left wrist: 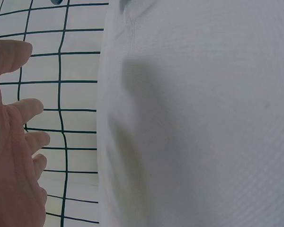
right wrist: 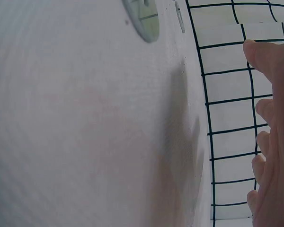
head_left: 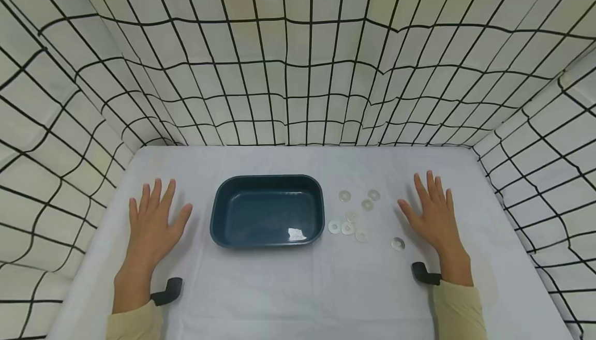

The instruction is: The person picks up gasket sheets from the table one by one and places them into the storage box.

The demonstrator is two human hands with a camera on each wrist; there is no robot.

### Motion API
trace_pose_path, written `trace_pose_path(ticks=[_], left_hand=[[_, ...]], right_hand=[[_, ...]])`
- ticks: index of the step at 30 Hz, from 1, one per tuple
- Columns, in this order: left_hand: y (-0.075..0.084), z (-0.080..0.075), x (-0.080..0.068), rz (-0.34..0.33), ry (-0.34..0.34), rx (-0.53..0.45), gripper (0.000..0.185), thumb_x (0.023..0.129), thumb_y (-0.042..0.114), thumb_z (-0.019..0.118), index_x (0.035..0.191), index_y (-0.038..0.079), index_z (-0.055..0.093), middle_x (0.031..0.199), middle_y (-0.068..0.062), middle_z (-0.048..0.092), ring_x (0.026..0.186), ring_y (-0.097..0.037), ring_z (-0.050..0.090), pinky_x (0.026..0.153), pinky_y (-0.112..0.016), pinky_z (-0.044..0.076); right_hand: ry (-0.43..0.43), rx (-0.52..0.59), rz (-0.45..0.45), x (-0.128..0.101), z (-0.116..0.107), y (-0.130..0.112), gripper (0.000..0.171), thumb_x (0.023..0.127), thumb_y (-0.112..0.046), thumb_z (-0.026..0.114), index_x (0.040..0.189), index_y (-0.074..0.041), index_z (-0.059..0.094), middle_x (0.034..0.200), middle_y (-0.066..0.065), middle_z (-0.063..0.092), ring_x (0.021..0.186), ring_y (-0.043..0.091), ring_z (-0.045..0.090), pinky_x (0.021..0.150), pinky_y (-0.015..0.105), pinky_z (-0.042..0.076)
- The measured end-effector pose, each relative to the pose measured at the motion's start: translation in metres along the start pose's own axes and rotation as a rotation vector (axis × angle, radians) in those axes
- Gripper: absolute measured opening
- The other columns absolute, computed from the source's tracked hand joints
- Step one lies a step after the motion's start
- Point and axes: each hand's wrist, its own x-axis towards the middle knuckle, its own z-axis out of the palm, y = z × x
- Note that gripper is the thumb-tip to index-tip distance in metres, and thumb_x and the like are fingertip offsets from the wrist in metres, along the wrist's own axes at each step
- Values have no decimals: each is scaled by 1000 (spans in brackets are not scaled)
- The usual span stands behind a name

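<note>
Your flat, empty right hand (head_left: 435,216) lies just right of the scattered flat silver metal washers (head_left: 352,216), far nearer them than your flat, empty left hand (head_left: 153,221) beyond the dark blue rectangular plastic tray (head_left: 267,210).

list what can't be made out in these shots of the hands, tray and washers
- Left hand: in the left wrist view the frame's left edge cuts off all but part of the palm and fingers.
- Right hand: the right wrist view's edge cuts it the same way.
- Washers: too small in the head view to tell whether the clustered ones overlap; the right wrist view's top edge crops one washer.
- Blue tray: absent from both wrist views.
</note>
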Motion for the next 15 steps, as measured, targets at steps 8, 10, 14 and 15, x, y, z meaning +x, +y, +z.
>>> trace_pose_path(ticks=[8, 10, 14, 15], left_hand=[[5, -7, -2, -13, -34, -6, 80, 108, 53, 45, 169, 6, 22, 174, -31, 10, 165, -52, -2, 129, -72, -13], [7, -7, -3, -18, -34, -6, 80, 109, 53, 44, 169, 6, 21, 175, -31, 9, 164, -52, -2, 130, -72, -13], [10, -5, -4, -4, -6, -22, 79, 109, 51, 45, 169, 5, 22, 175, -31, 9, 165, -51, -2, 130, -72, -12], [11, -5, -4, 3, 3, -28, 78, 109, 50, 45, 169, 5, 22, 175, -30, 9, 165, -50, -2, 130, -72, -13]], right_hand=[[-43, -22, 1, 1, -1, -2, 84, 103, -56, 57, 168, -11, 30, 177, 23, 12, 164, 52, 12, 131, 74, 4], [-56, -26, 6, 1, -2, -3, 84, 103, -57, 56, 168, -11, 28, 177, 24, 11, 164, 52, 11, 131, 74, 4], [-43, -12, 8, -2, -3, -4, 85, 102, -55, 58, 169, -12, 28, 178, 22, 9, 164, 50, 11, 132, 72, 4], [-36, -9, 4, -2, -3, -5, 85, 102, -55, 59, 169, -12, 28, 178, 21, 9, 164, 50, 11, 133, 71, 4]])
